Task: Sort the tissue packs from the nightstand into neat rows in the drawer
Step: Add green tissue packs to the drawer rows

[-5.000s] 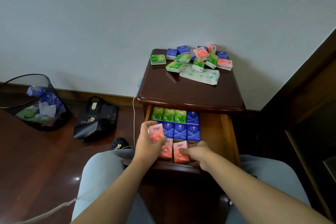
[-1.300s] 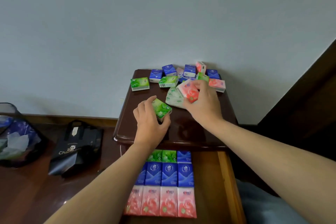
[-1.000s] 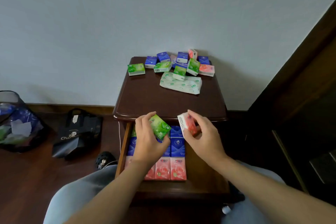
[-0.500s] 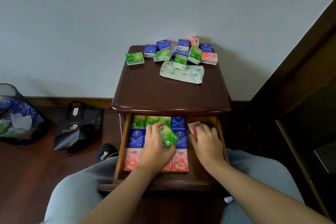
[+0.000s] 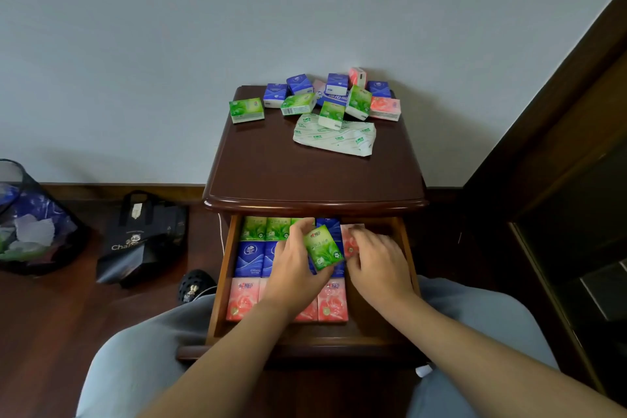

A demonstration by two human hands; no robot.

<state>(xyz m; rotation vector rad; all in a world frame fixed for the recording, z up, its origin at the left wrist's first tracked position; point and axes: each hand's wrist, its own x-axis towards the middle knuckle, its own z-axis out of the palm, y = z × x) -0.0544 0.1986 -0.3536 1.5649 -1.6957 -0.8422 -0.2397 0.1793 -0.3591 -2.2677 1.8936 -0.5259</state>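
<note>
1. Left hand (image 5: 293, 270): fingers and thumb curled round 1 green tissue pack (image 5: 323, 248), held tilted above the packs in the drawer (image 5: 222, 285).
2. Right hand (image 5: 378, 263): fingers curled over 1 pink tissue pack (image 5: 349, 241), pressing it down near the drawer's rear right corner, beside the rear row.
3. Drawer contents, 3 rows against the left wall: rear row (image 5: 268, 228) with 3 green packs and 1 blue; middle row (image 5: 249, 258) blue, 2 visible, the rest hidden by the hands; front row (image 5: 241, 299) pink, 3 visible in part.
4. Nightstand (image 5: 315, 180), rear edge: a loose heap (image 5: 334, 97) with 4 green packs and about 5 blue and 2 pink, partly overlapping, and 1 flat white wrapper (image 5: 353, 139) just in front.
5. Floor, left of the nightstand: 1 black bag (image 5: 142, 237) and 1 mesh bin (image 5: 30, 224).
</note>
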